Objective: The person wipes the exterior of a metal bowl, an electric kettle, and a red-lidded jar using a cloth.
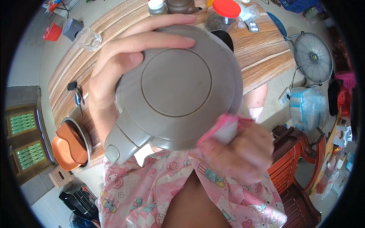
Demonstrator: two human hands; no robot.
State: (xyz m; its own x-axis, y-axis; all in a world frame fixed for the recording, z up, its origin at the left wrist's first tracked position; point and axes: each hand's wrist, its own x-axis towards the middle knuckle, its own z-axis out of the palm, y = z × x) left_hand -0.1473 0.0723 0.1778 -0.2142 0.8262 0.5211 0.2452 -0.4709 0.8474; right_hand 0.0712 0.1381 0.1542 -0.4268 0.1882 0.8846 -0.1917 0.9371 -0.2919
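Note:
A grey electric kettle (176, 82) is held up close before me, its round lid side facing the camera and its handle with a button pointing down to the left. My left hand (125, 57) grips it from the left, with fingers spread over its upper left side. In my right hand (242, 154) is a pink and white cloth (225, 129), pressed at the kettle's lower right rim; this hand is somewhat blurred. The kettle's underside is hidden.
On the wood-grain table (265, 51) stand a red-lidded jar (225, 14), a brown teapot (182, 5), a white-capped jar (157, 7), a clear cup (89, 39), keys (77, 95) and a metal basin (85, 136) holding orange plastic trays (70, 148). A wooden chair (288, 159) and a fan (313, 57) are at right.

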